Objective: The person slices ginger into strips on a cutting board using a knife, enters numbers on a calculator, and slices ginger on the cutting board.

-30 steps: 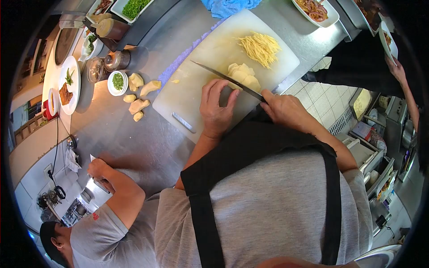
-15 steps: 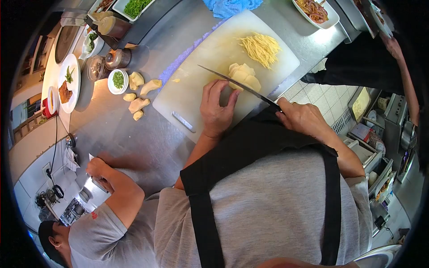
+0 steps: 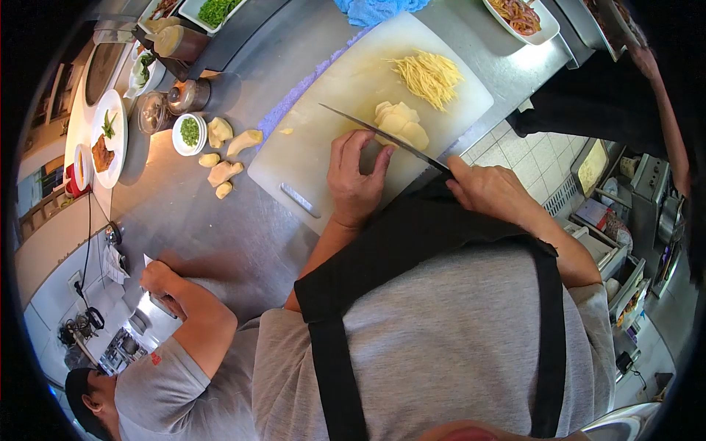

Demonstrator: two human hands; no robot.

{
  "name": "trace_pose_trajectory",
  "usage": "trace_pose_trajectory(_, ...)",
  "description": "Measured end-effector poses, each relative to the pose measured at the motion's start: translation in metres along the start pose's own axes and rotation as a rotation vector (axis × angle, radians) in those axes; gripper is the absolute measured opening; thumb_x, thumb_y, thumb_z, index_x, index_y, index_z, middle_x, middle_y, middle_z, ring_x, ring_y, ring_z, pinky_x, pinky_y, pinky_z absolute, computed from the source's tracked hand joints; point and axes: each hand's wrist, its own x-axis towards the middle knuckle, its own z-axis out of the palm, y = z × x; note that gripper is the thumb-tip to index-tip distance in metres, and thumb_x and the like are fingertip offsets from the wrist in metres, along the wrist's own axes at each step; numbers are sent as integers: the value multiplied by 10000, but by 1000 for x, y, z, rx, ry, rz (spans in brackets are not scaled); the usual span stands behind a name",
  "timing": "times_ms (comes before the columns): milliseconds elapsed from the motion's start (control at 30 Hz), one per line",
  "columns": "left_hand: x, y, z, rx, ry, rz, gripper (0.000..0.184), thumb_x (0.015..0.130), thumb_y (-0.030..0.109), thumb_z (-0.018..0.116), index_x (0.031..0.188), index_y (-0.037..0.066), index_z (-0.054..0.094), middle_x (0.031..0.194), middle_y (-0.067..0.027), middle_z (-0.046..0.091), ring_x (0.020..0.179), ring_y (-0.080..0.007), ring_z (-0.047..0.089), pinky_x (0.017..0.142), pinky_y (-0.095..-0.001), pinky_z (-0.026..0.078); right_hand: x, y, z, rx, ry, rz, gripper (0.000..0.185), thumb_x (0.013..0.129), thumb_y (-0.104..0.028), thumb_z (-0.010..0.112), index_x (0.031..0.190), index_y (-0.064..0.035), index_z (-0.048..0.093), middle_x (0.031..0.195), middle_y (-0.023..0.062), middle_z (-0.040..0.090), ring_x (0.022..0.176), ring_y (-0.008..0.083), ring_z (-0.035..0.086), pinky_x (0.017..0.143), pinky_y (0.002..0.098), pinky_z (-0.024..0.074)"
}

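Note:
My right hand (image 3: pixel 489 189) is wrapped around the dark handle of a long kitchen knife (image 3: pixel 382 134). The blade lies slantwise across the near edge of a fanned stack of ginger slices (image 3: pixel 401 123). Curled at that edge is my left hand (image 3: pixel 355 176), thumb and fingertips pressed on the slices beside the blade, which partly hides the contact. Beyond the stack, a heap of thin ginger shreds (image 3: pixel 428 79) rests on the white cutting board (image 3: pixel 294 158). A small ginger scrap (image 3: pixel 287 131) lies to the left on the board.
Several peeled ginger pieces (image 3: pixel 224 173) sit left of the board, near a white cup of chopped greens (image 3: pixel 190 133). A purple cloth (image 3: pixel 290 105) shows under the board. A co-worker (image 3: pixel 165 367) stands at my left; another person's arm (image 3: pixel 665 117) is at right.
The knife and my right hand have shifted slightly left, with the blade still at the slices. My left hand has barely moved.

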Motion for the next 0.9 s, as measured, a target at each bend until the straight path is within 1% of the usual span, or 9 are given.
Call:
trace_pose_trajectory(133,2,3,-1,8,-2,7,380,726,29,804,1058,17,619,1005,-129,608,881,-261,627,767,-332,536,2,4,10,-36,90,-45,242,929,-241,580,1013,-56,449,601,169,619,554,390,630,495,495,505)
trace_pose_trajectory(233,3,6,-1,-4,-14,-5,375,733,11,797,1062,13,619,1016,-129,605,887,-246,629,783,-320,542,6,-1,8,14,68,-33,232,931,-229,575,1012,-48,456,621,182,624,586,398,634,525,503,506)
trace_pose_trajectory(300,4,6,-3,22,-41,-6,371,737,-17,795,1064,7,622,1032,-125,606,908,-220,636,816,-303,552,17,-2,13,74,54,-14,210,931,-216,560,1000,-38,473,670,192,640,655,403,650,566,510,511)
trace_pose_trajectory(400,2,3,-1,-35,-7,6,364,736,29,795,1056,19,621,1018,-138,605,893,-266,625,770,-335,539,26,0,25,147,68,10,202,932,-207,549,1004,-29,483,708,206,650,709,414,656,603,520,511)
trace_pose_trajectory(433,2,2,0,-20,-2,18,366,735,29,796,1056,20,621,1021,-140,608,900,-266,625,771,-337,539,26,1,27,170,81,20,203,933,-205,548,1009,-28,484,715,210,651,719,418,654,611,524,510)
trace_pose_trajectory(600,0,1,-1,31,4,38,376,731,26,799,1061,21,620,1034,-149,617,910,-270,631,775,-341,540,16,2,21,97,116,-18,211,930,-224,561,1012,-48,480,699,192,651,678,403,653,583,509,514)
trace_pose_trajectory(700,1,8,-3,17,-9,-26,379,729,25,801,1062,18,619,1031,-149,619,898,-274,637,771,-339,541,-1,1,16,21,138,-14,207,926,-233,570,1006,-65,478,666,169,646,623,384,650,544,495,514)
trace_pose_trajectory(800,-1,2,-1,1,7,4,384,727,27,805,1062,17,619,1028,-148,621,881,-275,642,762,-339,542,-12,3,12,-28,173,-34,209,923,-240,578,997,-75,475,635,152,637,573,366,643,505,482,512)
trace_pose_trajectory(900,-1,2,-1,-31,15,2,386,725,43,810,1059,20,619,1028,-143,623,902,-283,639,772,-346,539,-18,6,14,-45,187,-49,216,921,-247,583,988,-75,469,625,148,635,553,357,640,482,470,510)
